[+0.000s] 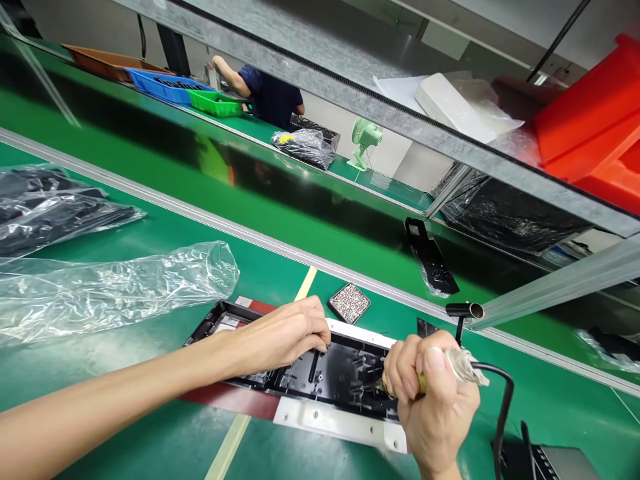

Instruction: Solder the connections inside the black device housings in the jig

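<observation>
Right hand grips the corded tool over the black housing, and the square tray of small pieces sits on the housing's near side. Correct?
Not quite: the head view shows the square tray on the far side of the black housing. The right hand does grip the corded tool over it.

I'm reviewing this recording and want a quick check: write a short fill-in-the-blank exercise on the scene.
The corded tool is held in the ____ hand.
The left hand is over a long housing coloured ____.
Of the three background trays in a row, the middle one is ____.
The desk fan is light ____.
Missing words: right; black; blue; green.
</observation>
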Tool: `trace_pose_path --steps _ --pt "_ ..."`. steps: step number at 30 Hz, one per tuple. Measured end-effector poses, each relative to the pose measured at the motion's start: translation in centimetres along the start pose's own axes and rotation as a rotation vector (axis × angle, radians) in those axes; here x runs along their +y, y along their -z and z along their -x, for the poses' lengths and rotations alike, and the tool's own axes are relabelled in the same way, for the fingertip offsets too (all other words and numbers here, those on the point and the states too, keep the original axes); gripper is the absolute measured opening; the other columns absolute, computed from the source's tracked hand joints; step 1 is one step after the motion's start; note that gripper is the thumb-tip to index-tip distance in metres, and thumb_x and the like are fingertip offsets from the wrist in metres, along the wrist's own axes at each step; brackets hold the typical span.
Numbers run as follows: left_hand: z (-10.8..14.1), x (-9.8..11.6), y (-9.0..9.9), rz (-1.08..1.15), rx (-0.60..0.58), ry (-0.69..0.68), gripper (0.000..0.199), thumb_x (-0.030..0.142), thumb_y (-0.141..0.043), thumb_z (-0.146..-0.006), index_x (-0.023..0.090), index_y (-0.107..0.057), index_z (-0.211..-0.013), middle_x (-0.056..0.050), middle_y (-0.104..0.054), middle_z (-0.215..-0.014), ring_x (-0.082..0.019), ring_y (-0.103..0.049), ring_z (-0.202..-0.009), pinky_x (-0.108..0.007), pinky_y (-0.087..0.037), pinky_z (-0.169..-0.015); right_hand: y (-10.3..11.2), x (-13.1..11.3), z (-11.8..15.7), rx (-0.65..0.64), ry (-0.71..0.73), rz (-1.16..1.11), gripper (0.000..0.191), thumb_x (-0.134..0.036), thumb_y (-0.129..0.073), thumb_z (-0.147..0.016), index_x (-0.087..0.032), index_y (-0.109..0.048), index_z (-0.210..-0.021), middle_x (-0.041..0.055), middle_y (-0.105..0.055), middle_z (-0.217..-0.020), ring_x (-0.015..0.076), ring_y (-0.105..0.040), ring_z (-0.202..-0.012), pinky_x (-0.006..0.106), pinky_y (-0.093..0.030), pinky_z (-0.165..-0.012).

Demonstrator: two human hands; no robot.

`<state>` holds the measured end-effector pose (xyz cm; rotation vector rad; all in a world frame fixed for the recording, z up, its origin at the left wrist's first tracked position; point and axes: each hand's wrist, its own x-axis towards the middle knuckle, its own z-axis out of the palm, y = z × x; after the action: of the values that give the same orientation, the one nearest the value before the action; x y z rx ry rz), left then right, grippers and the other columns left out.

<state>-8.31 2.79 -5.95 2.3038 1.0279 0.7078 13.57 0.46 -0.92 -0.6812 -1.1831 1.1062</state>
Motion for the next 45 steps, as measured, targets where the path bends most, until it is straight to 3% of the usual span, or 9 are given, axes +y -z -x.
trace_pose_path --steps 5,11,21,29,39,45 --pt "-0.5 -0.6 -0.6 -0.174 0.016 -0.178 0.022 0.012 -0.05 -0.1 0.018 -0.067 -0.088 -0.005 -0.068 -0.084 -0.02 -0.053 -0.088 -0.032 -0.04 -0.074 -0.1 0.0 0.0 0.004 0.008 0.007 0.031 -0.026 -0.055 -0.098 -0.021 -0.045 -0.069 -0.0073 -0.04 -0.048 0.0081 -0.037 -0.041 0.02 -0.033 -0.038" --pt "-0.8 -0.6 -0.5 -0.232 -0.039 -0.261 0.02 0.004 -0.049 -0.094 0.018 -0.062 -0.088 -0.005 -0.066 -0.083 -0.02 -0.052 -0.085 -0.032 -0.041 -0.073 0.1 0.1 -0.1 -0.001 0.004 0.005 0.031 -0.026 -0.055 -0.098 -0.022 -0.045 -0.069 -0.0075 -0.04 -0.048 0.0084 -0.038 -0.041 0.02 -0.034 -0.039" --pt "-1.0 -0.8 -0.6 -0.211 -0.047 -0.293 0.016 0.005 -0.056 -0.093 0.019 -0.063 -0.09 -0.004 -0.067 -0.085 -0.02 -0.055 -0.089 -0.032 -0.042 -0.076 0.0 0.1 0.0 -0.006 0.005 -0.005 0.03 -0.025 -0.055 -0.098 -0.021 -0.046 -0.07 -0.0077 -0.04 -0.049 0.0078 -0.038 -0.042 0.02 -0.034 -0.039" --pt "-0.4 -0.6 -0.8 -0.15 -0.021 -0.216 0.015 0.017 -0.052 -0.102 0.017 -0.067 -0.099 -0.006 -0.07 -0.088 -0.02 -0.056 -0.092 -0.031 -0.043 -0.076 -0.1 -0.1 0.0 -0.002 0.008 0.005 0.03 -0.024 -0.054 -0.098 -0.021 -0.046 -0.069 -0.0076 -0.04 -0.048 0.0078 -0.037 -0.041 0.019 -0.033 -0.039" --pt "1.7 -0.2 -0.9 -0.21 0.06 -0.212 0.024 0.01 -0.045 -0.103 0.015 -0.067 -0.113 -0.007 -0.071 -0.092 -0.02 -0.057 -0.093 -0.031 -0.048 -0.077 0.0 0.0 -0.1 -0.009 0.015 0.014 0.03 -0.025 -0.053 -0.099 -0.021 -0.046 -0.07 -0.0073 -0.041 -0.049 0.0082 -0.038 -0.042 0.02 -0.034 -0.039" --pt "1.9 0.0 -1.3 -0.306 0.025 -0.231 0.032 -0.003 -0.046 -0.094 0.015 -0.065 -0.112 -0.007 -0.069 -0.093 -0.021 -0.057 -0.096 -0.033 -0.05 -0.081 0.0 0.1 -0.1 -0.003 0.009 0.016 0.03 -0.023 -0.053 -0.098 -0.021 -0.046 -0.069 -0.0076 -0.04 -0.048 0.008 -0.038 -0.041 0.02 -0.033 -0.039"
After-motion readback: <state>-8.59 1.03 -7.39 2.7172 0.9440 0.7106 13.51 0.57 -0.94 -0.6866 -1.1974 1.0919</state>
